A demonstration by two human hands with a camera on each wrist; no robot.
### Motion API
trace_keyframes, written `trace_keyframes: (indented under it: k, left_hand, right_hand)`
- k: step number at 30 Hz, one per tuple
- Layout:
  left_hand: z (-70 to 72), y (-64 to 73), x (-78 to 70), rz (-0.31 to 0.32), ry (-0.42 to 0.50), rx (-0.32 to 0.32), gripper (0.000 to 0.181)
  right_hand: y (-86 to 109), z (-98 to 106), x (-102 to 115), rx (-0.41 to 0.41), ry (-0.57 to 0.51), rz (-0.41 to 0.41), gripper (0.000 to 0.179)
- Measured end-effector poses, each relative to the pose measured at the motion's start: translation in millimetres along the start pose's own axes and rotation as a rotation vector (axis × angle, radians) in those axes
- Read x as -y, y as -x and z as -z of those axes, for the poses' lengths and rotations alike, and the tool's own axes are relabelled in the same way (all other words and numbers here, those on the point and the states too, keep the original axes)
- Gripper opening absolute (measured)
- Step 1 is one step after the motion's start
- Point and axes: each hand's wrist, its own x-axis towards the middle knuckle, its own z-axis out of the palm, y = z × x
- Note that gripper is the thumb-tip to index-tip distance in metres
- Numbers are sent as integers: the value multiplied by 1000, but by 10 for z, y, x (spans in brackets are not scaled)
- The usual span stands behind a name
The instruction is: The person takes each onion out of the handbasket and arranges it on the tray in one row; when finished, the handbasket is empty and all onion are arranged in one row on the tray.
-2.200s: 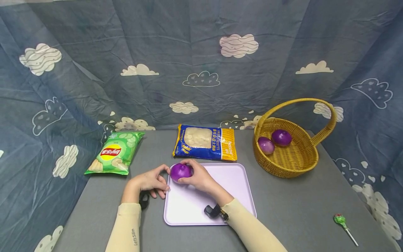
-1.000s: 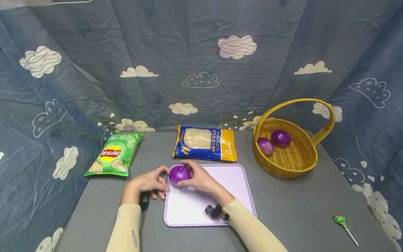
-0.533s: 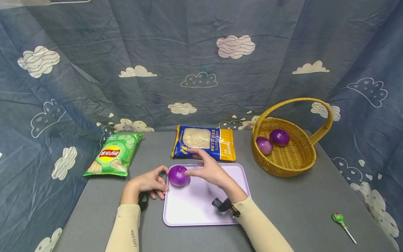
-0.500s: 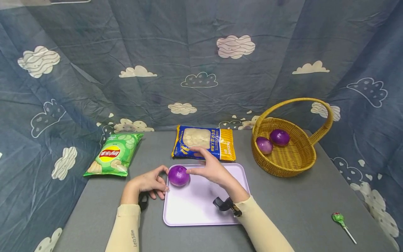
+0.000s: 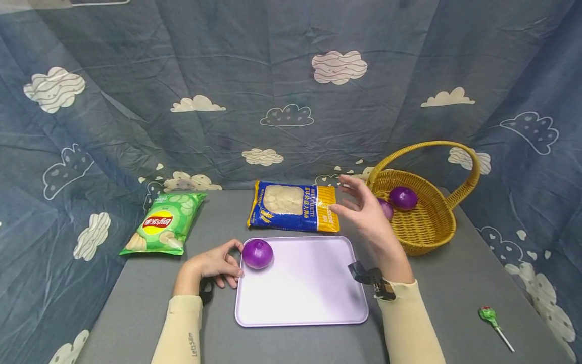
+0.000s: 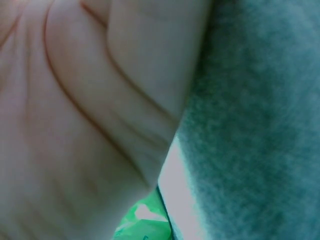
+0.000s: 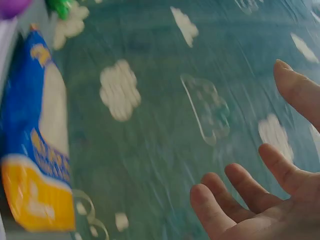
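Right hand [image 5: 368, 215] has swung from beside the purple onion [image 5: 257, 254] across to the basket [image 5: 447, 230]; onion unmoved since half a second ago.

Head view: chip bag [image 5: 163, 222] reads "Lay's"; pasta pack [image 5: 291, 206] reads "ORECCHIETTE" plus Chinese characters; left sleeve [image 5: 179, 323] is printed "LetsSlim". Right hand hovers, fingers spread and holding nothing — overlaps the pack's yellow end and partly hides one of two basket onions [image 5: 403, 197]. Left hand [image 5: 215, 264] rests at the lilac tray's [image 5: 304, 283] left rim, thumb and index apart, fingers loosely curved. Purple onion sits in the tray's far-left corner. Lollipop [image 5: 493, 323] near right. Grey counter [image 5: 309, 346]; cloud-print cloth [image 5: 245, 65] behind.

Left wrist view: palm fills much; green bag corner below, writing unreadable.

Right wrist view: fingers apart; pack at left, lettering blurred — cloth beyond.
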Motion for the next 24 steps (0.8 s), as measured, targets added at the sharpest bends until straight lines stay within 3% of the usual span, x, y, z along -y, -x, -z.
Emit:
trace_keyframes:
  k: [6, 12, 18, 24]
  left_hand:
    - [4, 6, 11, -16, -5, 7, 59]
    - [3, 16, 9, -15, -4, 3, 59]
    - [5, 23, 5, -9, 12, 6, 59]
    - [14, 16, 4, 2, 24, 10, 59]
  right_hand:
    - [-10, 519, -109, -144, 12, -44, 77]
    - [-88, 907, -425, -268, -7, -155, 82]
    - [-223, 1038, -732, -282, 0, -237, 96]
    - [-281, 1056, -920, -272, 43, -327, 98]
